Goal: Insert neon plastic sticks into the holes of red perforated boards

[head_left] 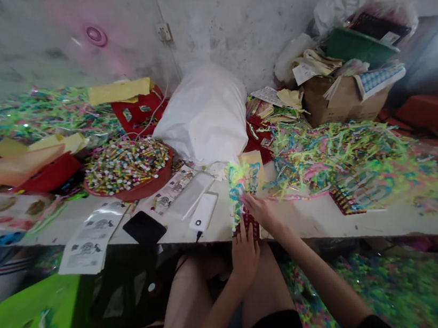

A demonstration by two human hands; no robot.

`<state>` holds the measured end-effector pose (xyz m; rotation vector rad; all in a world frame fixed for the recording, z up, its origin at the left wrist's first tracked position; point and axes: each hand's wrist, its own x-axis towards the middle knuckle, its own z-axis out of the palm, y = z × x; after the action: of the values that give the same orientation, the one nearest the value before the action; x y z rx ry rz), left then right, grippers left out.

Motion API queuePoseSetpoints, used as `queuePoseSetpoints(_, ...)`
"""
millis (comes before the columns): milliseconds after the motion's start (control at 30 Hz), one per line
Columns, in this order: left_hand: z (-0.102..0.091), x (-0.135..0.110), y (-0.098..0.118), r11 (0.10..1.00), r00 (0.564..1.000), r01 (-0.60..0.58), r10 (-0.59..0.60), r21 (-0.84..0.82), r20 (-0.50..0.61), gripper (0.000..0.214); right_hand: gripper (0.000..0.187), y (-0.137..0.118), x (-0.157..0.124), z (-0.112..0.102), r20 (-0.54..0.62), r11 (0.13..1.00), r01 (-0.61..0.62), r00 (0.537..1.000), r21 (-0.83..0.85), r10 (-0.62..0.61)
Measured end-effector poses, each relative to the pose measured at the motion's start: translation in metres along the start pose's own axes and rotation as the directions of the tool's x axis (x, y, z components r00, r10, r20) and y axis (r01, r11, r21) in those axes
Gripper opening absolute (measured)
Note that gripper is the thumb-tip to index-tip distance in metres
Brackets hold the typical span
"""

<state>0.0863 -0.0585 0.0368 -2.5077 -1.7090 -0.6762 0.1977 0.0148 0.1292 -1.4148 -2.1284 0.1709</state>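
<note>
A dark red slotted rack (255, 230) lies at the table's front edge, with blue, green and yellow plastic strips (235, 188) at its far end. My left hand (245, 252) rests on the near part of the rack, its fingers stretched out flat. Just beyond it, my right hand (261, 213) has its fingers bent together against the strips. What those fingertips pinch is too small to make out. Behind the strips lies a yellow paper sheet (256, 158). A similar rack (343, 202) with coloured pieces set in rows lies to the right.
A round red basin (133, 190) holds many small coloured pieces. A white sack (208, 111) stands against the wall. White power bank (205, 211), black pouch (144, 227) and printed sheets (92, 240) lie leftward. Tangled strips (323, 155) and a cardboard box (339, 99) occupy the right.
</note>
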Motion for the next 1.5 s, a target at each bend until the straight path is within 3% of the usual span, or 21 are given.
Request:
queuePoseSetpoints(233,0.001,0.008,0.004,0.992,0.992,0.06,-0.072,0.113,0.106,0.046,0.017,-0.001,-0.011,0.002,0.048,0.987,-0.118,0.992,0.111,0.113)
queuePoseSetpoints(467,0.002,0.01,-0.01,0.985,0.999,-0.035,0.037,0.168,-0.007,0.04,0.021,0.009,-0.019,0.011,0.051,0.979,-0.137,0.99,0.151,0.131)
queuePoseSetpoints(600,-0.002,0.013,-0.012,0.982,0.995,-0.02,0.0,0.189,0.103,0.04,0.021,0.027,-0.023,0.015,0.012,0.977,-0.193,0.981,0.089,0.193)
queuePoseSetpoints(700,-0.007,0.016,-0.012,0.978,0.974,-0.016,-0.032,0.21,0.223,0.041,0.025,0.064,-0.03,0.012,-0.119,0.928,-0.366,0.927,-0.07,0.357)
queuePoseSetpoints(767,-0.011,0.018,-0.01,0.979,0.964,-0.004,-0.05,0.205,0.26,0.042,0.029,0.093,-0.039,0.008,-0.236,0.845,-0.495,0.862,-0.203,0.448)
queuePoseSetpoints(833,-0.013,0.019,-0.009,0.982,0.958,0.012,-0.065,0.189,0.28,0.042,0.034,0.119,-0.052,0.003,-0.279,0.748,-0.587,0.808,-0.31,0.518)
queuePoseSetpoints(933,-0.017,0.02,-0.008,0.987,0.95,0.028,-0.076,0.158,0.303,0.041,0.04,0.141,-0.073,-0.002,-0.172,0.679,-0.602,0.787,-0.419,0.592)
queuePoseSetpoints(1067,-0.019,0.021,-0.01,0.992,0.948,0.052,-0.085,0.115,0.307,0.038,0.034,0.144,-0.09,-0.015,-0.007,0.71,-0.546,0.794,-0.445,0.607)
queuePoseSetpoints(1133,-0.019,0.022,-0.011,0.994,0.95,0.078,-0.097,0.076,0.296,0.036,0.032,0.142,-0.093,-0.025,0.048,0.716,-0.596,0.755,-0.364,0.654)
queuePoseSetpoints(1233,-0.019,0.02,-0.013,0.995,0.956,0.099,-0.1,0.017,0.274,0.036,0.034,0.136,-0.096,-0.037,0.203,0.682,-0.724,0.656,-0.1,0.727)
queuePoseSetpoints(1300,-0.018,0.017,-0.012,0.996,0.967,0.088,-0.081,-0.019,0.244,0.038,0.026,0.128,-0.098,-0.041,0.387,0.624,-0.775,0.608,0.099,0.693)
queuePoseSetpoints(1367,-0.018,0.011,-0.011,0.997,0.98,0.056,-0.043,-0.06,0.194,0.042,0.02,0.116,-0.102,-0.04,0.545,0.529,-0.8,0.588,0.283,0.598)
queuePoseSetpoints(1500,-0.015,-0.008,-0.006,0.991,0.979,0.045,-0.019,-0.126,0.201,0.041,0.033,0.083,-0.104,-0.027,0.703,0.242,-0.809,0.586,0.536,0.402)
